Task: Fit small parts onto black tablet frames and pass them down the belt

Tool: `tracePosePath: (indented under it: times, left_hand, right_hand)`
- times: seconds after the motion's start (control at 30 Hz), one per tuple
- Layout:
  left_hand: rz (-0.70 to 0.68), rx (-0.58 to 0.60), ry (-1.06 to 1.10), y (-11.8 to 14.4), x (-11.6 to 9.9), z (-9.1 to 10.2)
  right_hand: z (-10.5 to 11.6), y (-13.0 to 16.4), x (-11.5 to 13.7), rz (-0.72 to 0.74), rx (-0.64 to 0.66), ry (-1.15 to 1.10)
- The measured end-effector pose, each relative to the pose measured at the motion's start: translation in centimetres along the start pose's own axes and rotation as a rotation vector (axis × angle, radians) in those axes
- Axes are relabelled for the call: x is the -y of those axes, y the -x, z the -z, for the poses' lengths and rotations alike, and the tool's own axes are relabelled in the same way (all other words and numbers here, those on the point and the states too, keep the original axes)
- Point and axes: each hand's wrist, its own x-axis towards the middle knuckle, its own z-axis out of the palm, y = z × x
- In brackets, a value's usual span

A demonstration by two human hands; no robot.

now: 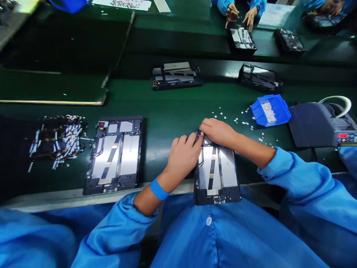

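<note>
Tablet chassis point(216, 175) lies lengthwise away; hands point(182, 156) apparently touching.

Bare metal plates gleam, brushed and reflective, inside the matt black plastic frame of the tablet point(216, 175) under both hands, and in its twin point(115, 154) to the left. The green bench mat point(167, 108) carries a dull sheen. The blue bin point(279, 111) is smooth, glossy plastic; the blue sleeves point(292, 178) are finely woven cloth.

A long dark green work table point(173, 108) with a pale front edge; glare blurs the far end, seemingly overhead lighting.
</note>
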Motion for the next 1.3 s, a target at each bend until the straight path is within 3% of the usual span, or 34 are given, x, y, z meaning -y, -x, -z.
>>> tracePosePath:
  times: [0.17,0.43,0.77,0.97,1.17,1.3]
  left_hand:
    - [-0.009,0.001,0.002,0.0,-0.1,0.1]
    - [0.015,-0.033,0.030,0.2,0.2,-0.4]
    - [0.009,-0.091,-0.008,0.4,0.5,-0.6]
    - [-0.054,-0.136,-0.064,0.2,0.5,-0.4]
    - [-0.174,-0.103,-0.139,-0.5,1.0,-0.3]
    - [-0.221,-0.080,-0.186,-0.6,1.2,-0.3]
  right_hand:
    - [0.0,-0.3,0.0,-0.036,0.014,-0.012]
    - [0.3,0.8,0.2,-0.354,-0.070,-0.275]
    - [-0.4,1.2,1.3,-0.320,-0.152,-0.408]
    - [0.3,0.3,1.0,-0.331,-0.075,-0.398]
    - [1.6,-0.9,1.0,-0.376,0.061,-0.289]
    - [1.9,-0.9,0.8,-0.403,0.080,-0.265]
